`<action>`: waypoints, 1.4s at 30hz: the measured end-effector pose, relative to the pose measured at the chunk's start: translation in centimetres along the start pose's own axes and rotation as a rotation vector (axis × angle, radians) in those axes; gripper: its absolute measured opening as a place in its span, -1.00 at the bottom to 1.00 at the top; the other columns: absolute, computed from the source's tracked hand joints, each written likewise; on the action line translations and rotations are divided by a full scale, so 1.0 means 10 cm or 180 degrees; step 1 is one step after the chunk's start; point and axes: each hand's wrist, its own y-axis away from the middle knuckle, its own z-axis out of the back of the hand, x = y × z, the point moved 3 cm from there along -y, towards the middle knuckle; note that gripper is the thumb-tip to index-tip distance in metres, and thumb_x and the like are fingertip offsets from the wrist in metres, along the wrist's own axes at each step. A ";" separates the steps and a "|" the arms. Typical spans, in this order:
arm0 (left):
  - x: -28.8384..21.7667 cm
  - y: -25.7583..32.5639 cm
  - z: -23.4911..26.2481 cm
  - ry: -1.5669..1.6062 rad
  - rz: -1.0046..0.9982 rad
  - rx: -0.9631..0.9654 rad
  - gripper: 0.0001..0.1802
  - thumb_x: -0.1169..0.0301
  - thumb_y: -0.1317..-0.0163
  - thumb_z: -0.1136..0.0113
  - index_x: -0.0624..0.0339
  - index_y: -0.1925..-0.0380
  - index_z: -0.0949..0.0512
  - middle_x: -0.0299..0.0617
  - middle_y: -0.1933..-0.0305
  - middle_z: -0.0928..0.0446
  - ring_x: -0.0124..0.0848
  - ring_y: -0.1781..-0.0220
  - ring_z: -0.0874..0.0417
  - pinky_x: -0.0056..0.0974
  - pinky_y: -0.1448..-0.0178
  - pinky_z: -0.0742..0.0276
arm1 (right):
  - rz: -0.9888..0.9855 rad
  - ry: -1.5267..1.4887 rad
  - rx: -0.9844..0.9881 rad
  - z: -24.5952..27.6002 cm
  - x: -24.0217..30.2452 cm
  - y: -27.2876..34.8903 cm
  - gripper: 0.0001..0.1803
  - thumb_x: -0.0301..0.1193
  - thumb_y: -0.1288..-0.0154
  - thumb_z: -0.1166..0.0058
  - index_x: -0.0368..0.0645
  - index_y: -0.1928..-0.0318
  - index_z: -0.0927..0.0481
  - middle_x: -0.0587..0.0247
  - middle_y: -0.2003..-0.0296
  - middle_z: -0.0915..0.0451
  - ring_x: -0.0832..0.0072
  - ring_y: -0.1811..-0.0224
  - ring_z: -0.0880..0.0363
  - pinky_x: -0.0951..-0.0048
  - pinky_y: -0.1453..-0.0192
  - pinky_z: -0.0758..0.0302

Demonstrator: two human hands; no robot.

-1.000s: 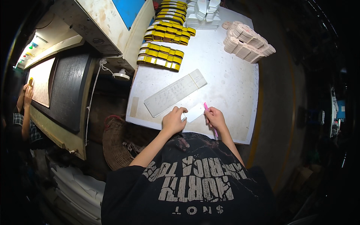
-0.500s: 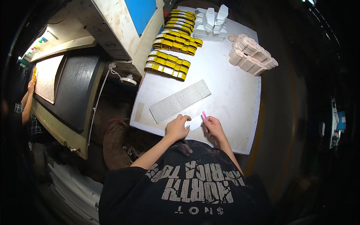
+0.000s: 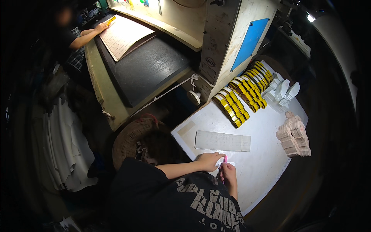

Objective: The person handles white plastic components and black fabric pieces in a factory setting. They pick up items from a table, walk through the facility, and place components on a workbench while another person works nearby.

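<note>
My right hand (image 3: 228, 174) is closed around a slim pink pen (image 3: 225, 159), which stands nearly upright near the table's front edge. Close against it, my left hand (image 3: 209, 161) is curled, its index finger reaching to the pen's upper end. A small white piece (image 3: 232, 164) lies partly under both hands, with the left thumb on its edge; most of it is hidden. Just beyond the hands rests a long grey-white rectangular stack (image 3: 222, 141) with faint markings and a band across its right end.
The white table (image 3: 259, 166) holds rows of yellow-and-black banded bundles (image 3: 232, 107), white cut pieces (image 3: 281, 92) and pale pink stacks (image 3: 293, 135). A machine cabinet (image 3: 220, 42) adjoins it. Below left is a wicker basket (image 3: 125, 145). Another person's hand (image 3: 101, 28) rests on a sheet at the black worktop (image 3: 154, 58).
The view has swung left, so the table appears farther right and turned. My left hand has come closer to my right hand and now reaches the pen.
</note>
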 end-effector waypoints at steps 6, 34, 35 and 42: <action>-0.03 -0.03 0.03 -0.0111 -0.0076 0.0140 -0.21 0.28 -0.15 -0.29 -0.16 -0.45 -0.33 0.00 -0.05 -0.58 0.01 0.08 -0.72 0.01 0.05 -0.66 | -0.0044 0.0157 -0.0140 -0.01 -0.01 0.00 -0.59 -0.16 -0.61 0.05 -0.18 0.36 -0.56 0.31 0.74 -0.44 0.57 0.87 -0.23 0.49 0.77 -0.15; 0.55 -0.25 0.80 -0.0942 0.0820 -0.0231 0.30 0.05 0.03 -0.57 0.09 -0.59 0.09 0.12 -0.56 -0.11 0.09 -0.12 -0.67 0.06 -0.06 -0.65 | 0.0221 -0.0877 -0.0847 0.50 0.29 0.28 -0.74 -0.22 -0.54 0.02 -0.11 0.25 -0.56 0.53 0.59 -0.30 0.73 0.71 -0.10 0.56 0.64 -0.11; 0.56 -0.23 0.80 -0.0910 0.0680 -0.0439 0.31 0.06 0.03 -0.57 0.09 -0.59 0.09 0.11 -0.53 -0.15 0.09 -0.11 -0.67 0.06 -0.06 -0.65 | 0.0305 -0.0819 -0.0893 0.55 0.31 0.22 -0.75 -0.22 -0.53 0.01 -0.12 0.22 -0.57 0.52 0.58 -0.34 0.72 0.72 -0.12 0.56 0.65 -0.12; 0.47 0.03 0.73 -0.0720 0.0477 -0.0766 -0.21 0.22 -0.06 -0.51 -0.03 -0.32 -0.40 -0.03 -0.15 -0.39 0.02 0.06 -0.69 0.03 0.02 -0.65 | 0.2048 0.1596 -0.2836 0.93 0.63 -0.19 -0.44 -0.19 -0.36 -0.25 -0.30 -0.22 -0.51 0.16 0.23 -0.69 0.51 0.48 -0.54 0.40 0.35 -0.52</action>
